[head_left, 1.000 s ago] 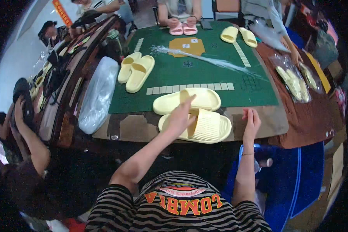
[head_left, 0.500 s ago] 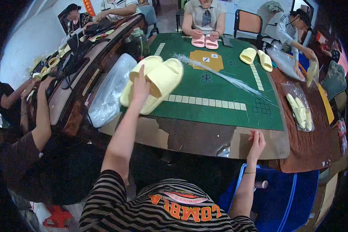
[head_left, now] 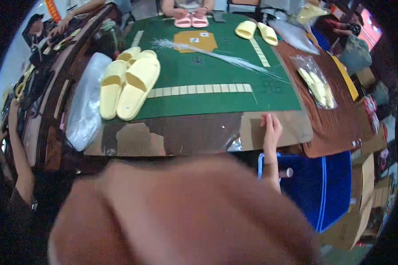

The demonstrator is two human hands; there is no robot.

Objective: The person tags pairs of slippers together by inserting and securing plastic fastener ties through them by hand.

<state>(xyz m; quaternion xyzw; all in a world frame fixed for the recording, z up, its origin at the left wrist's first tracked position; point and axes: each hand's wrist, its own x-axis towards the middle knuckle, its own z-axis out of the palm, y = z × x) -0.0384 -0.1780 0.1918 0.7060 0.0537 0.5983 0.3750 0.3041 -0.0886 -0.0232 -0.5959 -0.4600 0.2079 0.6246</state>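
Note:
A large blurred shape fills the lower middle, my left hand raised close up; its fingers are smeared, so what they do is hidden. My right hand hovers over the table's near edge at the right, fingers curled together; whatever they may hold is too small to make out. A pair of pale yellow slippers lies on the left of the green mat, toes away from me. Directly behind it sits another yellow pair. A bundle of thin clear plastic strands crosses the mat.
Left of the slippers lies a clear plastic bag. Across the table, a person's hands touch pink slippers. More yellow slippers rest at the far right, and a bagged pair on the brown side table. A blue bin stands below my right arm.
My left hand has let go of the yellow slippers at the mat's left and come up close, blurred. The view has shifted, while my right hand keeps its curled pose.

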